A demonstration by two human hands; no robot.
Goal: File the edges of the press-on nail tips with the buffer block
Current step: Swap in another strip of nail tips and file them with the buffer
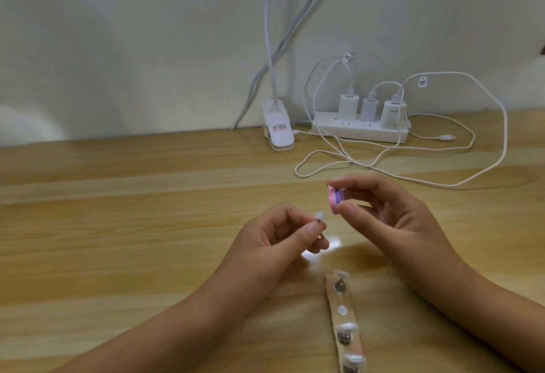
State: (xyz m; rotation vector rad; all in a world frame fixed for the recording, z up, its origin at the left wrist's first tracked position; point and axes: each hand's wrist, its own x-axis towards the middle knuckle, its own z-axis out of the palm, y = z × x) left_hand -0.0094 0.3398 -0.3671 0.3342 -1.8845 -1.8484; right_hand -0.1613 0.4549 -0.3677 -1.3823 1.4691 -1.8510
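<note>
My left hand (283, 231) pinches a small pale press-on nail tip (407, 215) between thumb and forefinger, its end pointing up and right. My right hand (383, 210) grips a small pink and purple buffer block (336, 200) by its far end. The block's free end sits just above and right of the nail tip, a small gap apart. A tan strip (345, 322) lies on the wooden table below the hands, carrying several more nail tips on metal studs.
A white power strip (359, 132) with three chargers stands at the back by the wall. Loose white cables (368, 166) loop over the table behind my right hand. A white clip lamp base (278, 127) stands left of the power strip.
</note>
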